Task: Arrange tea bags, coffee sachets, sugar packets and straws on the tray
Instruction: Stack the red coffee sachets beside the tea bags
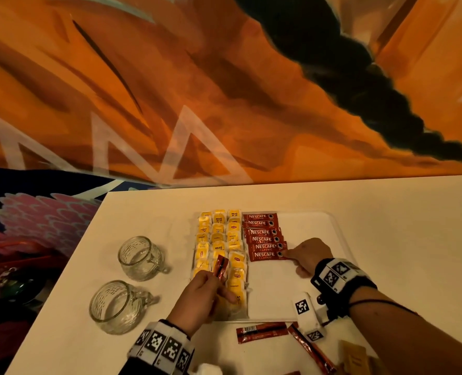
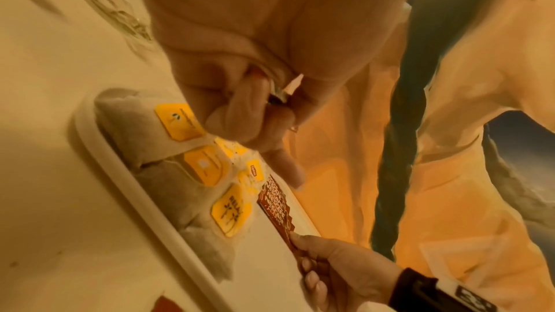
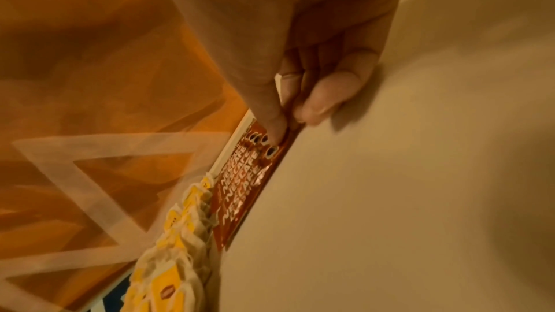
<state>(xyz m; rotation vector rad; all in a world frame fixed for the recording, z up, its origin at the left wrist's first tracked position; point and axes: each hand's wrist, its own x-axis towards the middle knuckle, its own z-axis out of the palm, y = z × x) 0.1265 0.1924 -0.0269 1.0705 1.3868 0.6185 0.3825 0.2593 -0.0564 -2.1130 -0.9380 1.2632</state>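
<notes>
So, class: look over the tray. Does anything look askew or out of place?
The Nescafe sachets on the tray are a ragged column: their right ends do not line up, and the right hand touches the nearest. Two coffee sachets still lie on the table, off the tray.

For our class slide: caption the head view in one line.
Left hand holds a coffee sachet; right hand touches tray's sachet row.

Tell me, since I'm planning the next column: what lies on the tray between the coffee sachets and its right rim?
Bare tray, apart from the right hand touching the nearest coffee sachets; the head view shows it.
</notes>
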